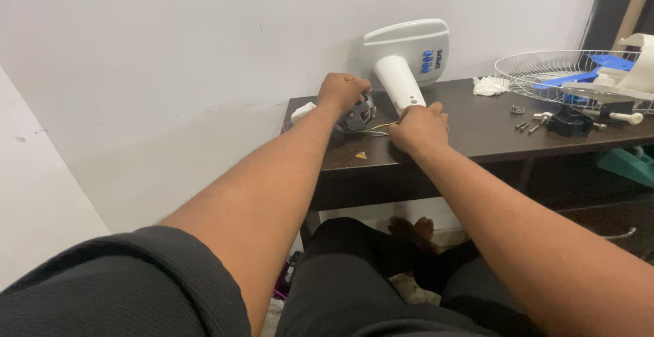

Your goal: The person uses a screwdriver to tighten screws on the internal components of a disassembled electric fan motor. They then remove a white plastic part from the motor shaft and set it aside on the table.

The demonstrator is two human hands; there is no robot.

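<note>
At frame centre the left hand (343,93) covered most of the dark motor (362,113), so its grip there could not be read. The right hand (419,128) hid the foot of the white fan housing (407,56) and the end of a thin wire (377,131). At the right edge the wire fan guard (558,71) was cut off. The small screws (523,126) on the table (477,139) were too small to tell apart.

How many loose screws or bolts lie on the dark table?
About 4: one nearest the wire fan guard, three beside the black part. Blurry; others may be hidden.
</note>
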